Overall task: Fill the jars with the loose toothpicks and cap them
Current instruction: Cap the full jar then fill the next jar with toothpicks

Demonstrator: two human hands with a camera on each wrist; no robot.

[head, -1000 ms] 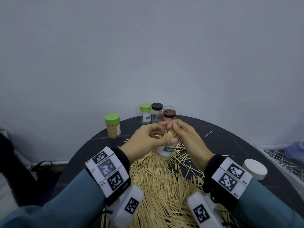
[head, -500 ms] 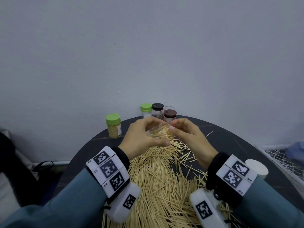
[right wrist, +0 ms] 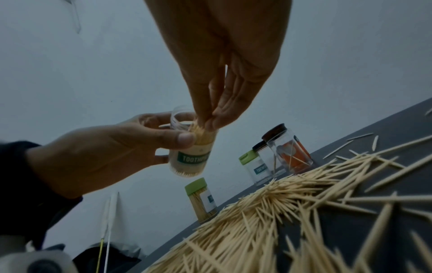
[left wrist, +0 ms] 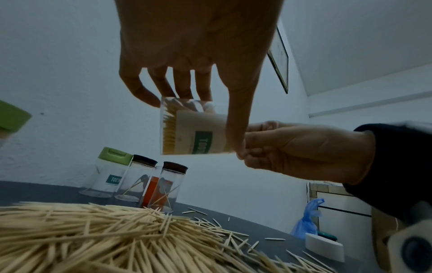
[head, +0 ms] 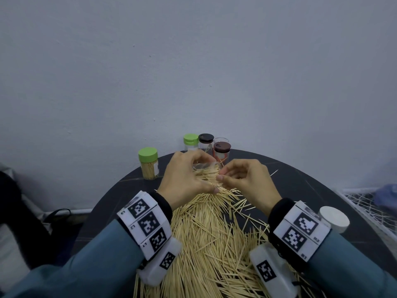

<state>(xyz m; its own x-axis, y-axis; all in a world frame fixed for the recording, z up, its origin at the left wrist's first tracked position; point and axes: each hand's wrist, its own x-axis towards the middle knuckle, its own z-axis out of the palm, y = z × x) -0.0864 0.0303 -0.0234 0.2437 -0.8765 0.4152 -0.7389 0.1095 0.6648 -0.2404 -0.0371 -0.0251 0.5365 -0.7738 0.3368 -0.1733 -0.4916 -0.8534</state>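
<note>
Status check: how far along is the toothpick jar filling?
Done: one green-lidded jar stands capped and packed full. In hand: the left hand grips an open labelled jar, nearly full, while the right hand feeds in a pinch of toothpicks. Left: a big loose toothpick pile on the table, three near-empty capped jars at the back, and capping this one.

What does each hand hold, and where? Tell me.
Left hand grips the uncapped clear plastic toothpick jar round its side; right hand pinches wooden toothpicks at its mouth.

Dark round table point(head: 300, 179), loose toothpick heap point(head: 210, 244), capped jars point(head: 148, 163), white lid point(head: 334, 219)
</note>
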